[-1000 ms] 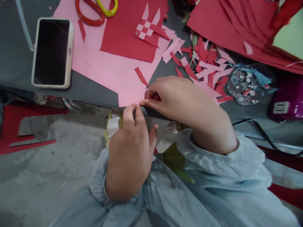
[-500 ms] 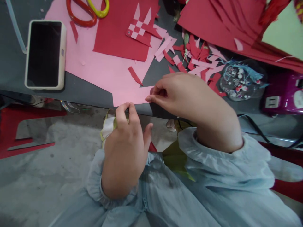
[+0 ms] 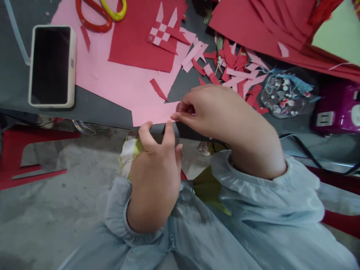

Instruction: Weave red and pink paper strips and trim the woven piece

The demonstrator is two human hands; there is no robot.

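Observation:
A pink paper piece [image 3: 153, 112] lies at the front edge of the dark table [image 3: 92, 108], joined to a larger pink sheet [image 3: 118, 80]. My right hand [image 3: 222, 114] pinches the right end of that piece between thumb and fingers. My left hand [image 3: 156, 165] sits just below the table edge, its fingertips curled up against the paper's lower edge. Both wrists wear pale blue sleeves.
A phone [image 3: 52, 65] lies at the left. Red and yellow scissors [image 3: 98, 13] rest at the top. A woven red-and-pink piece [image 3: 161, 33] sits on a red sheet [image 3: 140, 41]. Paper scraps [image 3: 233, 71], a bead bag [image 3: 287, 93], a purple device [image 3: 337, 112] and stacked red sheets [image 3: 267, 26] lie at the right.
My right hand slid right along the pink piece's edge, uncovering more of it. My left fingers spread slightly under the paper edge. The view shifted a little.

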